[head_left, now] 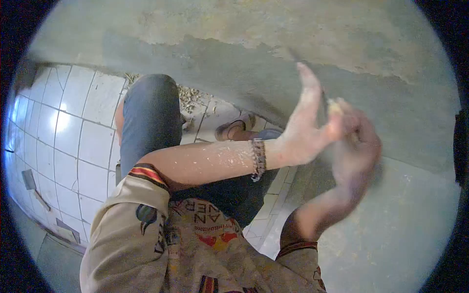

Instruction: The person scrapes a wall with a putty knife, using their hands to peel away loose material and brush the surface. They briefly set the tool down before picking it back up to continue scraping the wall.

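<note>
My right hand (359, 129) is raised in front of the wall, blurred by motion, with its fingers curled round a thin dark scraper-like tool (324, 100). A pale yellowish part (335, 105) shows at the top of that fist. The tool's narrow shaft slants up and left toward the wall. Alongside it is my left hand (305, 129), its fingers stretched upward and seen edge-on. The left thumb reaches right and overlaps the right fist in this view. A braided bracelet (258, 159) circles my left wrist, and pale flecks dot that forearm.
The wall (234, 63) has a ragged border between a pale, patchy upper area and a grey-green lower one. Flakes (193, 100) litter the white tiled floor (80, 139) beside my bent knee (151, 107). A flat-bladed tool (35, 188) lies at the left.
</note>
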Demonstrator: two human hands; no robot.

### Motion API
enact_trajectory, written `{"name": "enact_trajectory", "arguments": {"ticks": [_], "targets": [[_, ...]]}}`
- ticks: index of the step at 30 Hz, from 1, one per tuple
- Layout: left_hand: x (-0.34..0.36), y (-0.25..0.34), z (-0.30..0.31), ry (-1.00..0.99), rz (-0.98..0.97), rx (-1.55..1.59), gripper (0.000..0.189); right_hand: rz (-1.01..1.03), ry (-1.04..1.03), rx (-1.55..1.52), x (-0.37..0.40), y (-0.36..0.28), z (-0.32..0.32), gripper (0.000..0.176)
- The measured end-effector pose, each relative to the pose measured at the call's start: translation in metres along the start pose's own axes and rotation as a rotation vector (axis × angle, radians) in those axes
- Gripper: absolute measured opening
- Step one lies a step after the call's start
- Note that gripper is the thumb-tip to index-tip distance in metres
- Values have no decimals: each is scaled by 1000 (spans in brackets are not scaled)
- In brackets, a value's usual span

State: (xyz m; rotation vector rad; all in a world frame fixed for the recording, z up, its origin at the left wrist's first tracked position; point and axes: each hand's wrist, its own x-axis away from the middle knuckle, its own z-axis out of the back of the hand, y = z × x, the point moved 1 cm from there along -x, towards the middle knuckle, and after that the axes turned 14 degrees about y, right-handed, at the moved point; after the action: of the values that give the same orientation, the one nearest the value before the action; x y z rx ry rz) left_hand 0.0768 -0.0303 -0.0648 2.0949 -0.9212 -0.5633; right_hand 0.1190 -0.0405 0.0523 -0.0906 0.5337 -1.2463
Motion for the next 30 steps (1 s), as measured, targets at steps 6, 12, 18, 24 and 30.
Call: {"name": "enact_trajectory", "arguments": {"ticks": [6,12,18,24,30], "targets": [[-17,4,15,-97,351,472,112,-28,-51,104,-10,-7,-29,30],[-7,-6,2,-36,-50,42,111,101,71,-94,-3,15,7,28],[-13,5,10,127,350,481,45,-1,-49,113,-6,-2,-17,30],[-16,0,14,39,484,540,109,-37,8,62,-2,-17,-26,32],[-8,1,7,18,44,13,108,-17,114,-281,13,2,-9,31]]}}
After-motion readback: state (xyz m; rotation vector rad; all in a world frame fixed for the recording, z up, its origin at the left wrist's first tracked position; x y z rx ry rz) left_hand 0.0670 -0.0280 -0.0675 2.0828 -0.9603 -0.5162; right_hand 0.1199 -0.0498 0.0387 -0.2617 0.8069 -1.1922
